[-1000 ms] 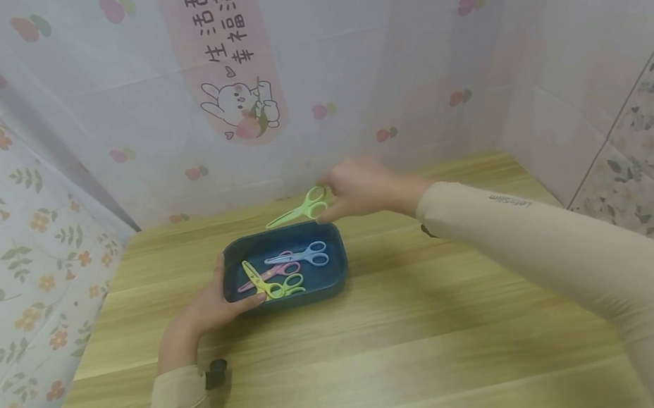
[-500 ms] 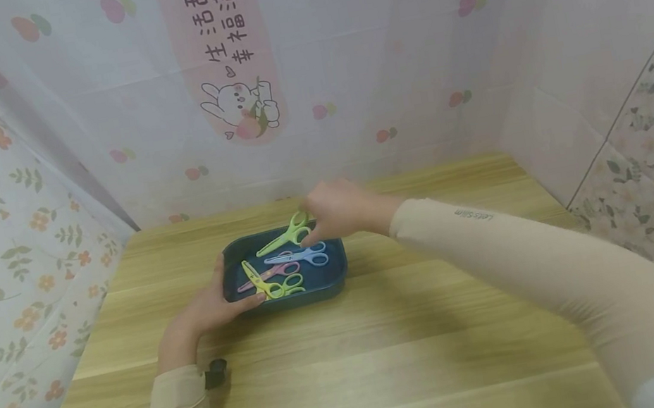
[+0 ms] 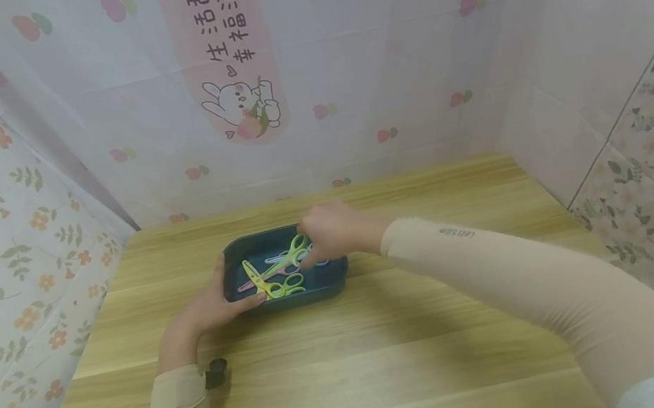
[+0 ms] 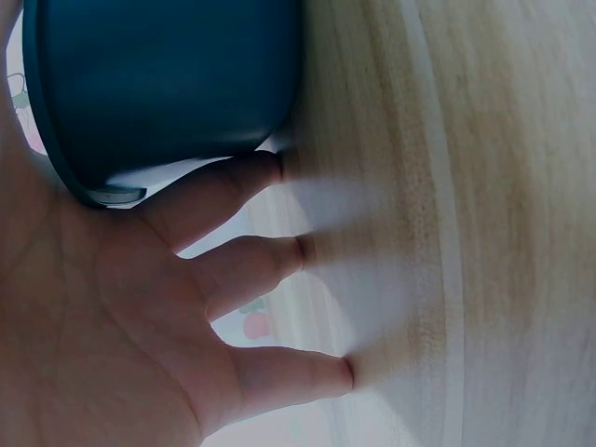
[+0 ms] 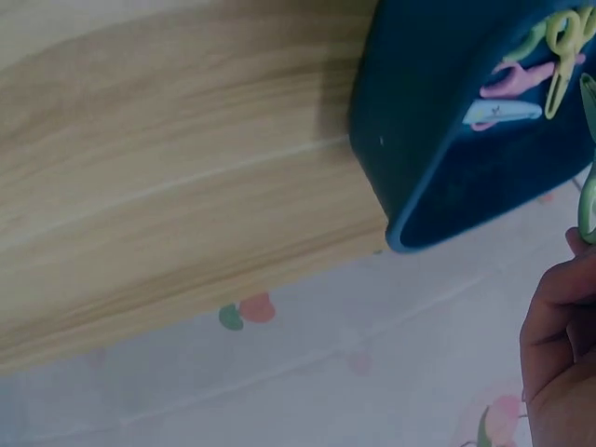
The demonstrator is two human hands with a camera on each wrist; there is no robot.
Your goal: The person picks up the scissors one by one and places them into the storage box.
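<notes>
My right hand pinches light green scissors by the handle loops, blades pointing down and left into a dark blue box. Inside lie yellow scissors, pink scissors, blue scissors and another green pair. The right hand partly covers the blue pair in the head view. My left hand rests on the box's left end, thumb along the front rim. In the left wrist view, its spread, straight fingers reach down to the table beside the box wall.
The box stands on a wood-grain table, towards its back edge. Behind hangs a white cloth with a rabbit print. A flowered cloth borders the left side and pale panels the right.
My right hand has brought the light green scissors from above the box's back rim down and slightly left, over the other scissors inside. My left hand has stayed at the box's left end.
</notes>
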